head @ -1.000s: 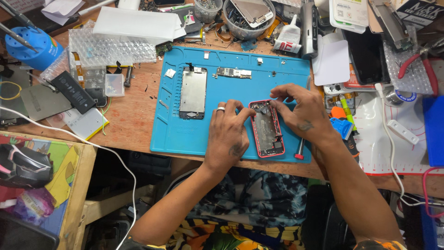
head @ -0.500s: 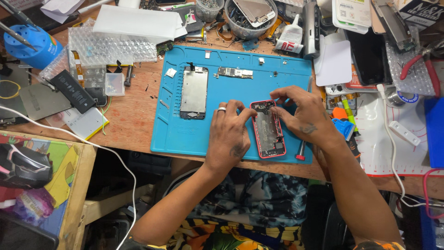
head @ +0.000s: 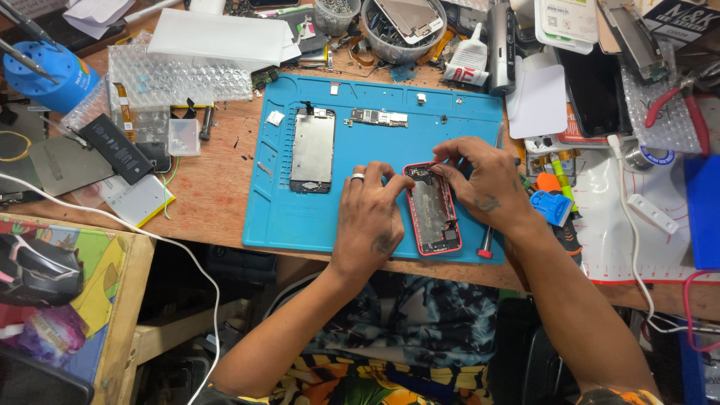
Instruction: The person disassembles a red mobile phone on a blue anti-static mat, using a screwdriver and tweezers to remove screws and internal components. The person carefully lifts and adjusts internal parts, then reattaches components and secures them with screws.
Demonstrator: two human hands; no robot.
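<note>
Right now the left hand [head: 371, 225] lies palm down on the blue mat [head: 277, 217], fingers half curled, its fingertips pressing the left edge of the red phone shell [head: 433, 214] near the top; a ring sits on one finger. Right hand [head: 484, 187] comes in from the other side, fingers bent and pinched together over the shell's top end; whether they hold any small part, cannot tell. Shell lies face open on the mat's lower right part, insides showing, long axis running away from the person. Red-handled screwdriver [head: 487, 244] lies just right of the shell, under the right wrist. Detached screen panel [head: 313, 150] lies on the mat to the left, apart from the left hand. Small circuit board [head: 377, 118] sits above it near the mat's top edge. Off the mat on the wooden surface [head: 214, 195]: black battery [head: 116, 148] far left, blue tool stand [head: 49, 75] in the corner, grey bowl of parts [head: 401, 30] at top, red pliers [head: 679, 101] far right.
</note>
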